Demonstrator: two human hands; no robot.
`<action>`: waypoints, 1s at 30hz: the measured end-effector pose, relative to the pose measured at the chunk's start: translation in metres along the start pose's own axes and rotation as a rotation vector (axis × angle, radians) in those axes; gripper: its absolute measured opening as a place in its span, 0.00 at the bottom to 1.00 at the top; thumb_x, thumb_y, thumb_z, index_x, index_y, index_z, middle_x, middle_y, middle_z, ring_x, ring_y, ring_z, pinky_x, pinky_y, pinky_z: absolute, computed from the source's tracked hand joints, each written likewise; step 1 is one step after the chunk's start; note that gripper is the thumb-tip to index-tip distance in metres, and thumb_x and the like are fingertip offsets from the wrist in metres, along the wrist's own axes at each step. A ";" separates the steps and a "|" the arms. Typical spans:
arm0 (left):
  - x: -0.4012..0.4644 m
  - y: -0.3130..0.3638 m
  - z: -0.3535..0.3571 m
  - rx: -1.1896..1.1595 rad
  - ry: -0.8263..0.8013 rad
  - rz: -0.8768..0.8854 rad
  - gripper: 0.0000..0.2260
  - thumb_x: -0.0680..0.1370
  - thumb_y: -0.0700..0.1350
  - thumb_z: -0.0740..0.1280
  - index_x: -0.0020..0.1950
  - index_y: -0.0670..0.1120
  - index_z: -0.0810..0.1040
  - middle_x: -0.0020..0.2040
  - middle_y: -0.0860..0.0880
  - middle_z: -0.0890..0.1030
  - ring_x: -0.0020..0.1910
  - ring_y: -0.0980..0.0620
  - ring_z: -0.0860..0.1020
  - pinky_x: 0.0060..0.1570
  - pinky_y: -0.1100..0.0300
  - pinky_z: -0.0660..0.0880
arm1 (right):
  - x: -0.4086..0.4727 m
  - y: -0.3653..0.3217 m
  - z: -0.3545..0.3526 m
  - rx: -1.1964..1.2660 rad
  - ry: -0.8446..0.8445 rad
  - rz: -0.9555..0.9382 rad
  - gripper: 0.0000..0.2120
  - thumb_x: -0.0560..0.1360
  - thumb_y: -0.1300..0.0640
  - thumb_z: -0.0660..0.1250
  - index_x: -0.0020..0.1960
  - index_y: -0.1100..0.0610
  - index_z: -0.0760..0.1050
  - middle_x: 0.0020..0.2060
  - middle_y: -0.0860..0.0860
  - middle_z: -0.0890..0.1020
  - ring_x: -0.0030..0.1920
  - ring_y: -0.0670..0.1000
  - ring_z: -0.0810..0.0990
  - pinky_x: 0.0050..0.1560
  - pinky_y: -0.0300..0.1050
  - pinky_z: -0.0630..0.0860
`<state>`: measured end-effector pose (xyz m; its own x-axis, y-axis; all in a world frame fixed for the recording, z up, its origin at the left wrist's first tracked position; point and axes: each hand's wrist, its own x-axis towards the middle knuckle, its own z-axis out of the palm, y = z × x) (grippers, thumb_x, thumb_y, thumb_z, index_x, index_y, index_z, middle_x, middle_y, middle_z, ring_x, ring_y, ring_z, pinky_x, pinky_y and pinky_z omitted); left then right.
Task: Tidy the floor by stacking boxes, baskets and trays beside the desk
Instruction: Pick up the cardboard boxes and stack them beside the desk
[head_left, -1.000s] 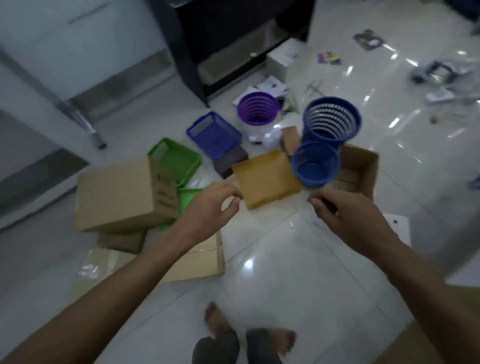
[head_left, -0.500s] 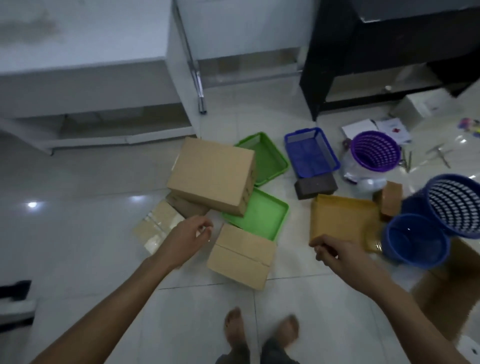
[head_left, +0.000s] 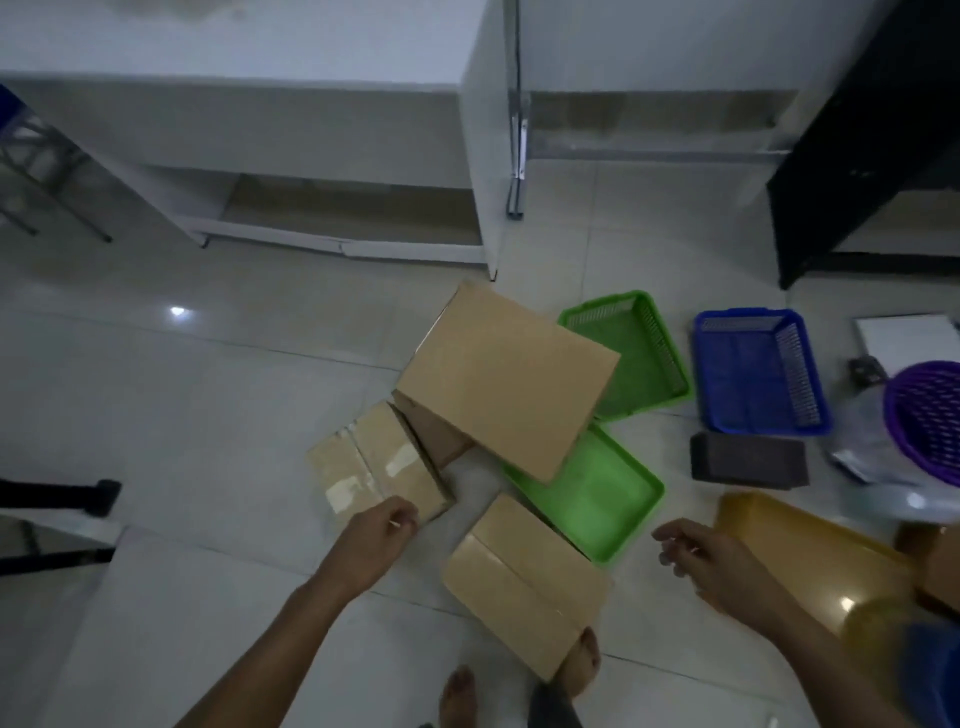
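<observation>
A large cardboard box (head_left: 506, 379) lies tilted on a smaller box (head_left: 434, 439) and a green tray (head_left: 597, 493). A taped flat box (head_left: 374, 462) lies to its left, and another cardboard box (head_left: 524, 582) sits by my feet. A green basket (head_left: 639, 353) and a blue basket (head_left: 758, 371) stand behind. My left hand (head_left: 376, 535) hovers at the taped box's near edge, fingers loosely curled, holding nothing. My right hand (head_left: 711, 558) hangs relaxed and empty between the green tray and a yellow tray (head_left: 795, 545).
A white desk (head_left: 311, 104) stands at the back, a black cabinet (head_left: 872, 171) at the right. A dark block (head_left: 748, 460), a purple round basket (head_left: 930, 415) and papers (head_left: 906, 340) lie on the right. Bare tiled floor (head_left: 182, 405) spreads to the left.
The view has swung left and moved closer to the boxes. My left hand has reached the taped box's edge; the round blue baskets have slid out of view to the right.
</observation>
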<state>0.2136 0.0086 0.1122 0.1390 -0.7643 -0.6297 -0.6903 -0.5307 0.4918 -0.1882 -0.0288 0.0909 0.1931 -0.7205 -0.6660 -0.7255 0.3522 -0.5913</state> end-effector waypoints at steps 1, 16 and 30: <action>0.013 0.001 0.003 -0.029 0.015 -0.002 0.06 0.80 0.45 0.62 0.52 0.52 0.78 0.50 0.50 0.82 0.48 0.54 0.79 0.46 0.62 0.73 | 0.018 0.000 -0.002 0.032 0.037 -0.010 0.12 0.79 0.62 0.61 0.49 0.46 0.77 0.39 0.47 0.84 0.38 0.44 0.81 0.42 0.42 0.78; 0.258 0.002 -0.037 -0.086 0.143 0.118 0.14 0.80 0.47 0.62 0.65 0.45 0.75 0.61 0.47 0.77 0.57 0.52 0.74 0.56 0.61 0.68 | 0.204 -0.030 0.049 0.403 0.324 0.108 0.10 0.79 0.60 0.62 0.59 0.53 0.75 0.46 0.51 0.80 0.50 0.52 0.80 0.49 0.49 0.77; 0.406 -0.037 -0.041 -0.052 0.013 0.075 0.27 0.80 0.54 0.61 0.77 0.51 0.57 0.76 0.48 0.62 0.72 0.47 0.63 0.68 0.54 0.62 | 0.296 -0.030 0.126 0.589 0.567 0.379 0.25 0.80 0.48 0.61 0.74 0.50 0.61 0.66 0.53 0.74 0.58 0.54 0.75 0.62 0.53 0.71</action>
<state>0.3248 -0.2969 -0.1374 0.0980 -0.8071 -0.5823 -0.6613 -0.4900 0.5679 -0.0263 -0.1779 -0.1459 -0.4583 -0.6248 -0.6321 -0.1874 0.7631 -0.6185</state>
